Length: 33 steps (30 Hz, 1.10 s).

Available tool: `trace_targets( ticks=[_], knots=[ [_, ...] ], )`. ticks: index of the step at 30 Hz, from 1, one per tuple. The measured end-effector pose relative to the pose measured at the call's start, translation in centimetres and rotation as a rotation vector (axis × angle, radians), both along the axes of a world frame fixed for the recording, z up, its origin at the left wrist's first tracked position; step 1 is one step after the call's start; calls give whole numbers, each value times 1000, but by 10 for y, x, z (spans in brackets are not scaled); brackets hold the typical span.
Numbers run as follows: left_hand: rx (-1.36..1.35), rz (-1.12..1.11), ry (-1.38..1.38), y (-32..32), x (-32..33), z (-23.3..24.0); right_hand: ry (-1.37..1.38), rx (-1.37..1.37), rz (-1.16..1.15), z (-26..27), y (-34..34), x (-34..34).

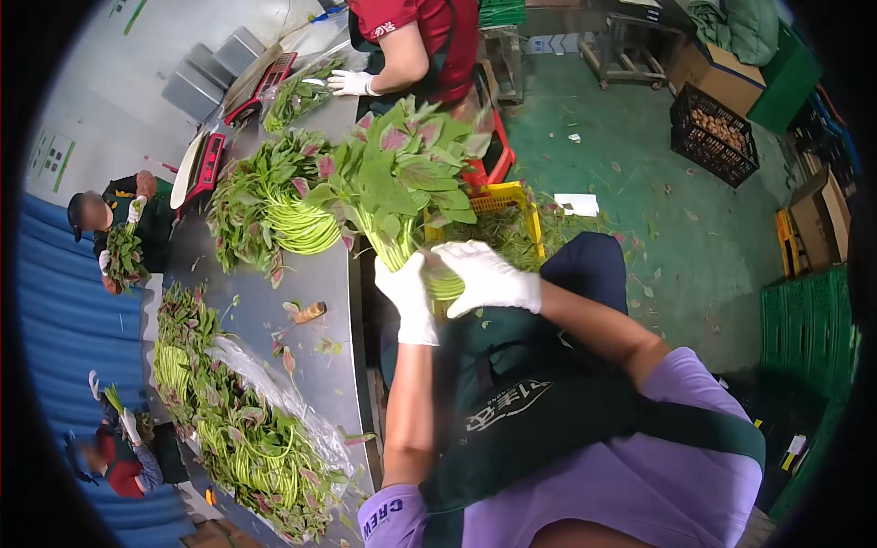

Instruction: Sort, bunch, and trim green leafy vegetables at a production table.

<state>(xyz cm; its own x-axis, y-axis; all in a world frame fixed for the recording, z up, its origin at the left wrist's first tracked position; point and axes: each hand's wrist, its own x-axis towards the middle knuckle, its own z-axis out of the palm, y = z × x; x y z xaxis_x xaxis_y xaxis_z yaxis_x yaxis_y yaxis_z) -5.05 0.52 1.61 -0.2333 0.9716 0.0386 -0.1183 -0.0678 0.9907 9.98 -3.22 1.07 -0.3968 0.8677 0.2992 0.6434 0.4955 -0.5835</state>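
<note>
A leafy bunch of amaranth [404, 171], green with purple-red patches, is held upright before my apron. My left hand [408, 294], in a white glove, grips its pale green stems from the left. Cupped around the stem ends is my right hand [486, 277], also gloved in white. Left of it, a bundled pile of amaranth [281, 198] lies on the metal table [274, 301]. A longer heap of amaranth [253, 438] rests nearer me, partly on clear plastic film [294, 390].
A yellow crate [534, 212] with plant trimmings stands beyond my hands, beside the table. Red scales [207, 164] line the far side. A co-worker in red [438, 48] handles greens at the top; two more people work across the table. A brown stub [310, 313] lies on the tabletop.
</note>
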Motion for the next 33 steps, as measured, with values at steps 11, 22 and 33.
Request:
trace_targets(
  ticks=[11, 22, 33],
  knots=[
    [-258, -287, -523, -22, 45, -11, 375, -221, -261, -64, -28, -8],
    [121, -57, 50, -50, 72, -1, 812, -195, -307, -16, -11, -10],
    [-440, -644, -257, 52, 34, -260, 788, -247, -585, -180, 22, -51]
  ],
)
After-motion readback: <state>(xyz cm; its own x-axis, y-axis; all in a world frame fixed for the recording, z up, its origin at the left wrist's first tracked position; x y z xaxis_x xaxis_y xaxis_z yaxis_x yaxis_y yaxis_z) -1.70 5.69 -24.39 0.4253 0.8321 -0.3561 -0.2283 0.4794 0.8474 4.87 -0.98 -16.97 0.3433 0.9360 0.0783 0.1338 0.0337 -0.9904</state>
